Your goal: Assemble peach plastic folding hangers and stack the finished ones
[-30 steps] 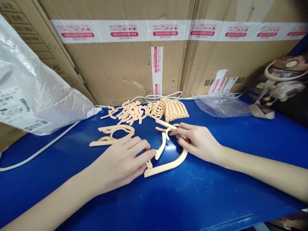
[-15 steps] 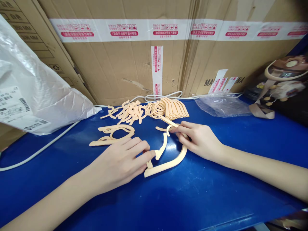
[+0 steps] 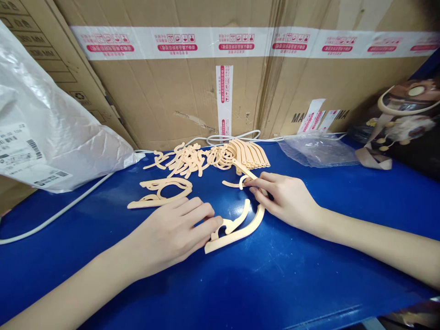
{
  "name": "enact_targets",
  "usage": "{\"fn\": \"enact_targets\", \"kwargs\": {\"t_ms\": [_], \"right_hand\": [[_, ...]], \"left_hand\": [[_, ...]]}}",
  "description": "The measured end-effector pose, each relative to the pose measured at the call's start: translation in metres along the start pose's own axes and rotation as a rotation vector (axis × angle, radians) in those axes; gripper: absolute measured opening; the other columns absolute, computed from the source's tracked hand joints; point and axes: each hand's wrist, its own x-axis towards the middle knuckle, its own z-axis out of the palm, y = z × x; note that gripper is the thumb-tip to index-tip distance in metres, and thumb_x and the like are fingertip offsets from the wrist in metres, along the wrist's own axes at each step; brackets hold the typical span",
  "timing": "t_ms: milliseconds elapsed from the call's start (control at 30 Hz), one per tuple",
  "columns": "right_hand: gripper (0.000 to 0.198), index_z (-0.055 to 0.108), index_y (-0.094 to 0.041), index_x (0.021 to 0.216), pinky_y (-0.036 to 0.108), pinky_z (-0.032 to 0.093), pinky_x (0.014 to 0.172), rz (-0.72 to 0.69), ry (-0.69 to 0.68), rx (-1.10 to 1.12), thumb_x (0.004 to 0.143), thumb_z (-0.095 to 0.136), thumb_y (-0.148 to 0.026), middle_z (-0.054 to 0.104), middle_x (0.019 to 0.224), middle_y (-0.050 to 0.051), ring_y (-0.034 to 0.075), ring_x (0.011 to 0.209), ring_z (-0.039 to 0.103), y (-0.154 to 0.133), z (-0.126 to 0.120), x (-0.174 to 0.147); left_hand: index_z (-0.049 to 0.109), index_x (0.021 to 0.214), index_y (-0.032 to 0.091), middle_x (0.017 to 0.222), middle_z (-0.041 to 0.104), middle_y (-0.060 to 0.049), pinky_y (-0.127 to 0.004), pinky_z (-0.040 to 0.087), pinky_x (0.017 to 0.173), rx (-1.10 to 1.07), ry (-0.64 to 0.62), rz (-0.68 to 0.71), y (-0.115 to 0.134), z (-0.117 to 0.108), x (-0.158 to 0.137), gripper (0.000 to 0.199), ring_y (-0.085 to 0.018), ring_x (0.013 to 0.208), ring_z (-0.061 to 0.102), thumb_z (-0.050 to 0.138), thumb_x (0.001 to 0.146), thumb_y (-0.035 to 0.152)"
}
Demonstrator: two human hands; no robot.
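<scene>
Between my hands is a beige plastic folding hanger [image 3: 237, 237] with curved arms. My left hand [image 3: 182, 229] pinches a small joint piece near the tip of its long lower arm, and a short curved bar [image 3: 240, 220] lies alongside that arm. At the other end my right hand [image 3: 282, 197] closes thumb and fingers on the hanger's middle, partly hiding it. A second arm slants up and away from those fingers. Close to the right fingertips lies a thin curved piece [image 3: 230, 184]. Left of centre, a similar folded hanger [image 3: 144, 203] rests on the blue tabletop [image 3: 292, 279].
Behind the hands lie a heap of small curved beige parts [image 3: 190, 160] and a stack of hanger arms [image 3: 252, 156]. A clear plastic bag [image 3: 319, 151], a white parcel bag [image 3: 62, 114] and a white cable [image 3: 65, 214] surround them. A cardboard box [image 3: 154, 91] walls the back.
The short curved bar has swung down toward the long lower arm by my left fingers. The upper arm at my right hand has shifted slightly right. Both hands have barely moved.
</scene>
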Motion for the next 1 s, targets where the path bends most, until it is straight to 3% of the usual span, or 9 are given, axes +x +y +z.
{"fn": "enact_targets", "kwargs": {"t_ms": [333,567,800,1000], "right_hand": [[0.029,0.066,-0.022,0.111,0.025,0.038,0.059,0.001,-0.025,0.001,0.095,0.043,-0.028,0.063,0.084,0.002,0.015,0.072,0.06,-0.001,0.0,-0.001],[0.029,0.065,-0.022,0.112,0.026,0.04,0.062,-0.039,-0.036,0.028,0.095,0.042,-0.026,0.064,0.087,0.003,0.015,0.076,0.061,-0.001,-0.001,-0.001],[0.03,0.063,-0.017,0.113,0.029,0.045,0.077,-0.276,-0.121,0.14,0.096,0.039,-0.025,0.061,0.1,0.007,0.018,0.094,0.058,0.001,0.0,0.001],[0.032,0.062,-0.018,0.114,0.026,0.042,0.064,-0.389,-0.197,0.168,0.098,0.036,-0.029,0.057,0.086,0.004,0.014,0.072,0.053,-0.002,-0.003,0.0]], "left_hand": [[0.061,0.098,0.017,0.088,0.062,-0.004,-0.032,0.044,0.074,-0.049,-0.002,-0.026,0.001,0.002,0.001,0.015,-0.018,0.08,0.057,0.046,0.095,0.018],[0.061,0.097,0.015,0.09,0.061,-0.007,-0.034,0.044,0.07,-0.195,-0.055,-0.053,0.005,0.002,0.0,0.032,-0.021,0.079,0.055,0.056,0.087,0.045],[0.06,0.102,0.017,0.091,0.062,-0.004,-0.033,0.042,0.072,-0.037,0.008,-0.075,-0.003,0.005,0.0,0.017,-0.021,0.083,0.057,0.048,0.093,0.025],[0.058,0.099,0.017,0.084,0.062,-0.003,-0.03,0.038,0.066,0.132,0.071,-0.084,-0.005,0.004,0.002,0.013,-0.02,0.078,0.058,0.046,0.095,0.023]]}}
